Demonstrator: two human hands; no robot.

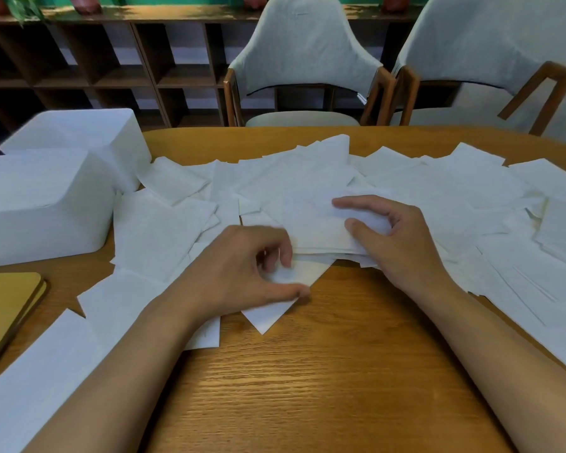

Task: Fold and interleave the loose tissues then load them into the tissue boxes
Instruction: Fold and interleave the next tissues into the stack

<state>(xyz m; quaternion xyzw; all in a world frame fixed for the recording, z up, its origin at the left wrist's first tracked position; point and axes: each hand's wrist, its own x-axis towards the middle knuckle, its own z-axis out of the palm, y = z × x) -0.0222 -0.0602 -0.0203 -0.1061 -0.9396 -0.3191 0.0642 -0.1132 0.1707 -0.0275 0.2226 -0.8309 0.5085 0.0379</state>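
Your L hand (242, 273) pinches a single tissue (268, 317) by its edge, your R hand (396, 240) grips the folded stack (311, 230) amid loose tissues (438, 191) on the table (324, 371).

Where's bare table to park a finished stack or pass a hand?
Free: bare table wood between the forearms, below left hand and right hand; a thin strip along the far edge by the chairs. Crowded: loose tissues span the middle; tissue boxes and a wooden board fill the left.
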